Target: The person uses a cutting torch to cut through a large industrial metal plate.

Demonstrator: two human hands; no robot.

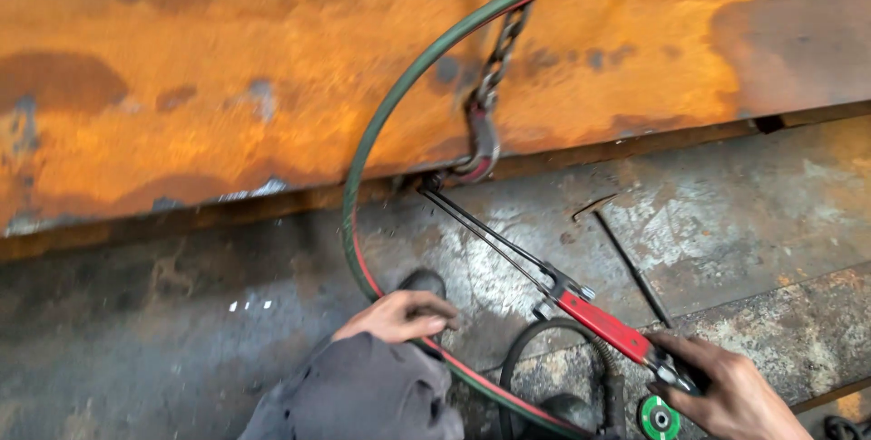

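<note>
Down low, right of centre: the right hand [726,390] comes in from the lower right corner, fingers closed around the back end of a cutting torch [581,306].
Torch: red handle in the grip, thin dark metal tubes running up and to the left — the tip sits at the middle of the frame, just under the lower edge of the rusty plate [272,77].
Left hand [399,316]: bottom centre, above a grey sleeve [358,395]; its fingers are curled and rest on the twin hose [372,150], though I cannot tell whether they truly grip it.
Hose: green and red lines joined side by side, arcing from the top centre of the frame down the left of the torch, under the left hand, then off toward the lower right.
Rusty plate: a big orange-brown sheet filling the upper half, with darker patches at left and upper right.
Chain [506,36]: dark links dropping from the top centre, ending in a hook [481,145] caught at the plate's lower edge, just beside the torch tip.
Floor [136,313]: grey, scuffed steel across the lower half.
Loose rod [633,269]: thin and dark, lying right of the torch tubes.
Green disc [660,418]: round, at the bottom edge — just left of the right hand.
Black cable [535,349]: looped near the bottom, below the torch handle.
</note>
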